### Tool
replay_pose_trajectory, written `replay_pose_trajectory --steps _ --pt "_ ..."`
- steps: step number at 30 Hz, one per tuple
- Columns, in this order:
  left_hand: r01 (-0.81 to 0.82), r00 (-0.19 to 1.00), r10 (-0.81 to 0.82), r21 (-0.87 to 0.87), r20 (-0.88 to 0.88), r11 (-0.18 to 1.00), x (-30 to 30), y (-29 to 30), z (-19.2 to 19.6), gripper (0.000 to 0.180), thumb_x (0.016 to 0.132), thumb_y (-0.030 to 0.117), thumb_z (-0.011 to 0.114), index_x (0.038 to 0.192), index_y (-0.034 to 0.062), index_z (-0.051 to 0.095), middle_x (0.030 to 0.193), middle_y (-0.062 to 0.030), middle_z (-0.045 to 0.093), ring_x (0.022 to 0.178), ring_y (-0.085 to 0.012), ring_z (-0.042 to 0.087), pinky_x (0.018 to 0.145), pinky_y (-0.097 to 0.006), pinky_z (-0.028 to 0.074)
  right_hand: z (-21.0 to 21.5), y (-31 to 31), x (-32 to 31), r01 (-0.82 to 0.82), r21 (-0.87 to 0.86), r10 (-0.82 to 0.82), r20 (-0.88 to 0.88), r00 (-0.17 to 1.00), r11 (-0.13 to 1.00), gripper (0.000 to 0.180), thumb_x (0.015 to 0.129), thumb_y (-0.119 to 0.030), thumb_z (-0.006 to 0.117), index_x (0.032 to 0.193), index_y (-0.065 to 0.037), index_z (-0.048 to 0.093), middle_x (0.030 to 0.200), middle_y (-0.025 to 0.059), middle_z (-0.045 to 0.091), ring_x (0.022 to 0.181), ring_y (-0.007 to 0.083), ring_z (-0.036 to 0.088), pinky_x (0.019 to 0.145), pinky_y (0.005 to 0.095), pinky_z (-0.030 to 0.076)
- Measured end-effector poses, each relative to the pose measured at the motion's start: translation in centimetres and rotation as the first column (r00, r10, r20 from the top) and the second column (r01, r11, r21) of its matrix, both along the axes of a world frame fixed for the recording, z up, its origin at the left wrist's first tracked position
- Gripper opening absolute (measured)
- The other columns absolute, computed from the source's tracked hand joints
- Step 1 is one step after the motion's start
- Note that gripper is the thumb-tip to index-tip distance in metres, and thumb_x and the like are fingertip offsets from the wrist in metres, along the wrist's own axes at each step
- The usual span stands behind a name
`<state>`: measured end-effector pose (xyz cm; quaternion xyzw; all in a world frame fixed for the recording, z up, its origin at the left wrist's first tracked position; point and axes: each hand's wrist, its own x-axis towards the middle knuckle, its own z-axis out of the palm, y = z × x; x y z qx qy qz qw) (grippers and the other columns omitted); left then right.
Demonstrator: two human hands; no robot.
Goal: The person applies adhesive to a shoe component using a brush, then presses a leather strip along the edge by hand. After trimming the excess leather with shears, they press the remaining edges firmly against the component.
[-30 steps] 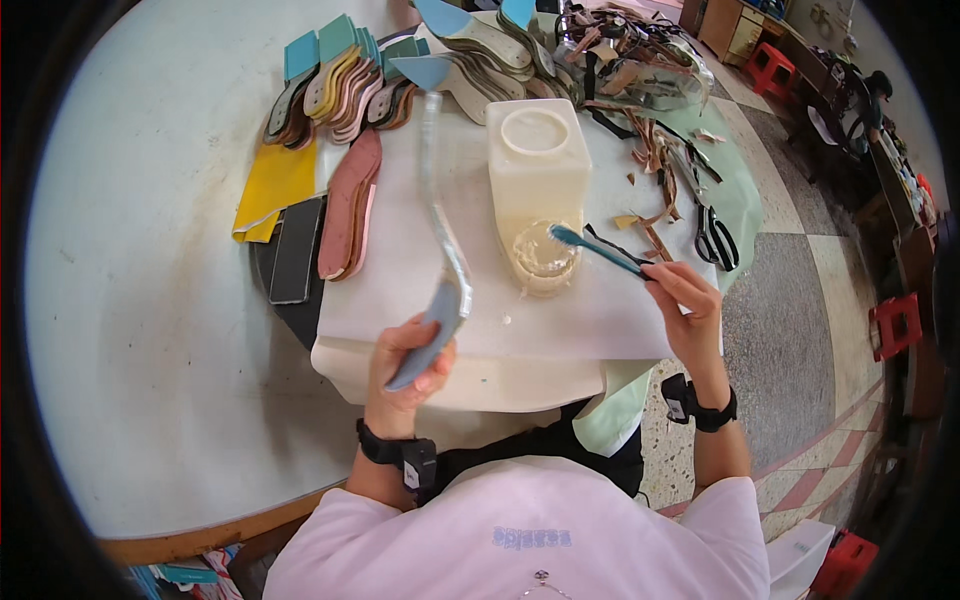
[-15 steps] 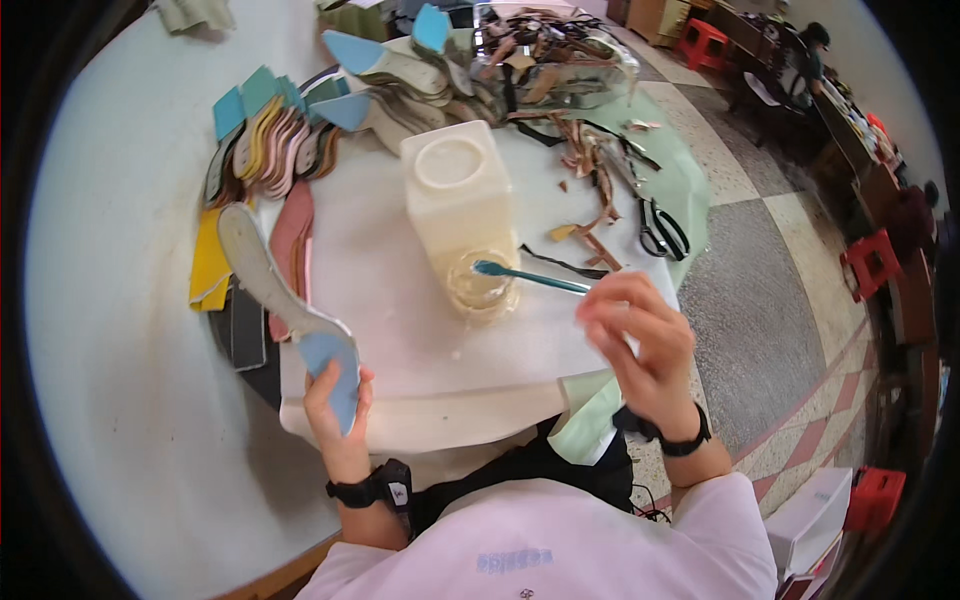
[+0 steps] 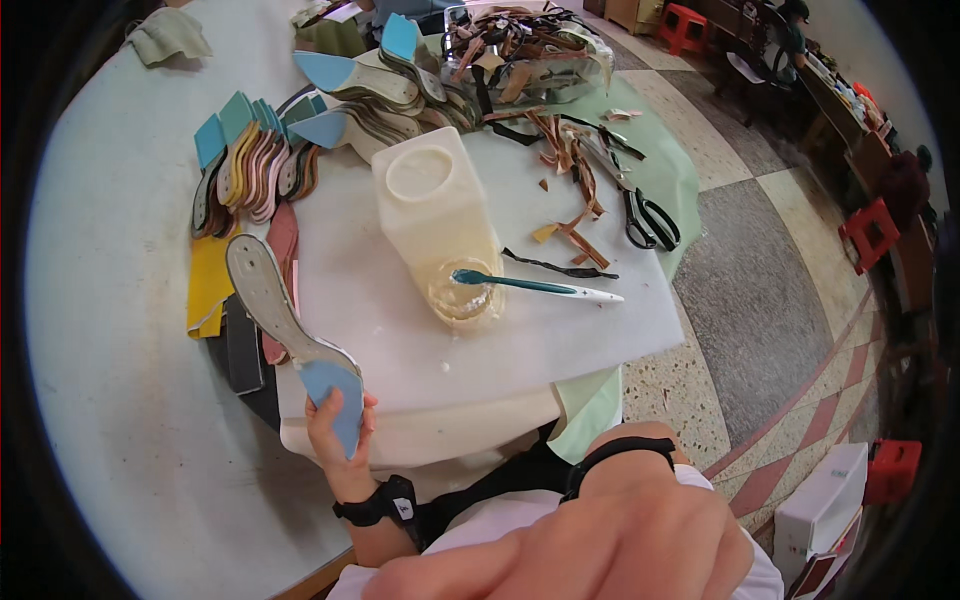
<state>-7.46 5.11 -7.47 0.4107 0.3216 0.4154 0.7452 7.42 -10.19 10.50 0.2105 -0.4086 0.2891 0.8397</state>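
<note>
White counter (image 3: 130,300) ahead; left hand (image 3: 342,430) pinches 1 insole (image 3: 287,322) by its blue end; right hand (image 3: 600,530), I cannot tell. Beyond them, 1 cream jug (image 3: 435,225) holds pale paste (image 3: 470,301), 1 brush (image 3: 530,285) across its mouth; farther, 1 clear container (image 3: 590,80) holds scraps (image 3: 518,45).

matt insole (image 3: 303,345), seemingly leather, smooth plastic container (image 3: 435,220), glossy plastic brush (image 3: 535,285), matt rumpled cloth (image 3: 170,38)

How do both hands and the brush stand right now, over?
Left hand holding blue-ended insole. Right hand close to camera, palm hidden, blocking part of the view. Brush unheld, resting at the white container's opening.
</note>
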Motion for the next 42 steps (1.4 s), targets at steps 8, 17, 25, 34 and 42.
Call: replay_pose_trajectory --steps 8,17,25,34,42 --pt "0.032 0.999 -0.032 -0.019 0.0 0.999 0.1 0.0 0.3 0.021 0.082 0.017 0.062 0.092 0.0007 0.054 0.068 -0.0213 0.061 0.041 -0.0238 0.054 0.033 -0.027 0.038 1.0 0.3 -0.9 0.021 0.013 -0.02 -0.069 0.997 1.0 0.023 0.091 -0.02 0.058 0.085 0.002 0.062 0.083 0.0162 0.055 0.079 0.0258 0.05 0.063 0.0342 0.041" --pt "0.017 1.0 -0.017 0.013 -0.014 1.0 0.0 -0.1 -0.2 0.022 0.084 0.02 0.062 0.093 0.0028 0.052 0.065 -0.0179 0.06 0.037 -0.0194 0.051 0.031 -0.024 0.036 1.9 0.1 -1.6 0.041 0.012 -0.039 -0.122 0.992 0.999 0.023 0.09 -0.02 0.06 0.082 0.001 0.061 0.078 0.0151 0.054 0.074 0.0259 0.049 0.059 0.0341 0.041" --pt "0.02 1.0 -0.02 -0.033 0.01 0.999 -0.1 0.0 0.2 0.021 0.082 0.016 0.062 0.092 -0.0008 0.054 0.067 -0.0219 0.06 0.041 -0.0252 0.054 0.033 -0.028 0.04 3.0 -0.2 -2.1 0.053 0.009 -0.051 -0.189 0.981 0.999 0.023 0.089 -0.021 0.061 0.081 0.0 0.06 0.073 0.0141 0.054 0.071 0.026 0.048 0.055 0.0341 0.041" --pt "0.07 0.997 -0.069 -0.03 0.034 0.997 -0.1 -0.1 0.5 0.021 0.082 0.016 0.062 0.092 -0.0008 0.055 0.067 -0.0212 0.06 0.042 -0.0253 0.055 0.033 -0.028 0.041 4.0 -0.8 -2.6 0.033 -0.036 -0.042 -0.28 0.959 0.999 0.024 0.088 -0.022 0.063 0.079 -0.001 0.059 0.069 0.0129 0.054 0.067 0.0261 0.047 0.05 0.034 0.041" --pt "0.035 0.998 -0.035 0.005 0.052 0.999 0.2 -0.2 0.1 0.02 0.081 0.015 0.063 0.091 -0.0004 0.056 0.068 -0.0186 0.061 0.048 -0.0259 0.059 0.035 -0.028 0.043 3.3 0.1 -3.0 0.18 0.018 -0.167 -0.297 0.94 0.983 0.033 0.083 -0.03 0.069 0.078 -0.001 0.054 0.06 0.0074 0.051 0.056 0.0245 0.044 0.042 0.0309 0.038"
